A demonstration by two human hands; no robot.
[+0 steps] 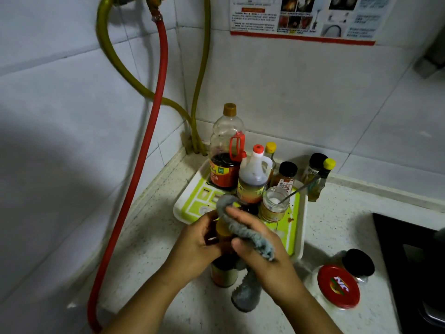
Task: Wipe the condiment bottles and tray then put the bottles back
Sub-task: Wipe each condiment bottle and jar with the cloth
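Observation:
My left hand grips a dark sauce bottle with a yellow cap, standing on the counter in front of the tray. My right hand presses a grey cloth around the bottle's upper part; the cloth's tail hangs down to the counter. The white and green tray behind holds a large soy sauce bottle, a red-capped vinegar bottle, a small yellow-capped bottle, a black-capped spice jar and an open glass jar with a spoon in it.
A black-capped jar and a yellow-capped oil bottle stand on the counter right of the tray. A red-lidded jar and a black-capped jar lie at the right front. A black hob is at the right; red and yellow hoses hang at the left.

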